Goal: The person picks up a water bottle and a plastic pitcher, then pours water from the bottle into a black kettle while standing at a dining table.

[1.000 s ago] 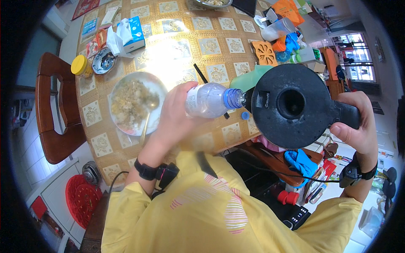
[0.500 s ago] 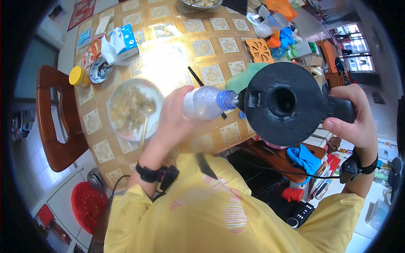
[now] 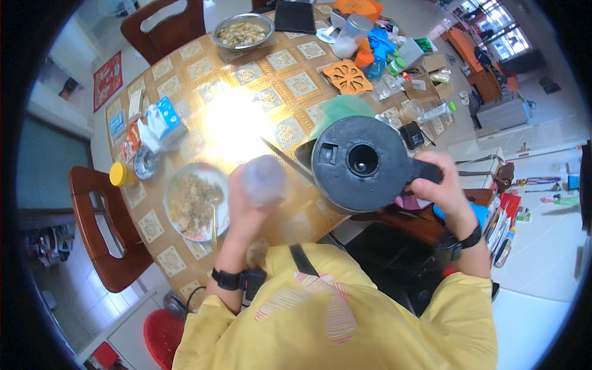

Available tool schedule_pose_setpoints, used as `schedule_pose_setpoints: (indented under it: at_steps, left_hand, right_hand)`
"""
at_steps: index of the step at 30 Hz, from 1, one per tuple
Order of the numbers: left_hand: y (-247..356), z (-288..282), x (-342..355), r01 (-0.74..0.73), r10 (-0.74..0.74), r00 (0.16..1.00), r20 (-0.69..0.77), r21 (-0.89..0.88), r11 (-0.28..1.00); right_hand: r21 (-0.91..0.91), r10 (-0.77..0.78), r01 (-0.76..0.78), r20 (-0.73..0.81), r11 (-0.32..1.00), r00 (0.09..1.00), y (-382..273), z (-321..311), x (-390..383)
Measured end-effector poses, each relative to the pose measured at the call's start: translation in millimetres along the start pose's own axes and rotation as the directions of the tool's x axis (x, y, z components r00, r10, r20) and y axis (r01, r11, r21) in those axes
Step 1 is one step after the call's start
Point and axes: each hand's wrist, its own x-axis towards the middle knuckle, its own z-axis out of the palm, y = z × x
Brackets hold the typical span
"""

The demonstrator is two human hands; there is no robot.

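My left hand (image 3: 242, 200) is wrapped round a clear plastic water bottle (image 3: 264, 177), blurred by motion and held over the near part of the table. My right hand (image 3: 449, 188) grips the handle of a jug with a round black lid (image 3: 345, 186), seen from above; its body is hidden beneath the lid. The bottle and the jug are apart, the bottle to the left. Beside my left hand stands a white plate of food (image 3: 197, 200) with a golden spoon (image 3: 215, 216) resting in it. Behind the jug is something pale green (image 3: 345, 111), partly covered.
The patterned table (image 3: 299, 85) bears a metal bowl of food (image 3: 243, 34), a tissue box (image 3: 165, 120), a yellow-lidded jar (image 3: 120, 174) and an orange trivet (image 3: 347, 77). Several containers crowd its far right. Wooden chairs (image 3: 102, 228) stand at the left and far side.
The bottle's mouth was at the jug's spout; now the two are apart. My left hand has drawn the bottle left and turned it, and the jug has moved left. The view has shifted.
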Motion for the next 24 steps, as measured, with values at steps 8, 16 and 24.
schedule_pose_setpoints:
  at_steps: [8, 16, 24]
  left_hand:
    - [-7, -53, -38, -0.19, 0.113, 0.967, -0.228, -0.354, 0.916]
    - [62, -69, -34, -0.307, 0.215, 0.919, -0.331, -0.258, 0.916]
    - [75, -79, -30, -0.385, 0.306, 0.876, -0.373, -0.158, 0.909]
  right_hand:
    - [0.226, -0.098, 0.13, -0.144, 0.966, 0.985, 89, 77, -9]
    - [0.222, -0.362, 0.389, -0.153, 0.894, 0.92, 147, 143, 11]
    - [0.109, -0.379, 0.374, 0.034, 0.921, 0.925, 164, 134, 11]
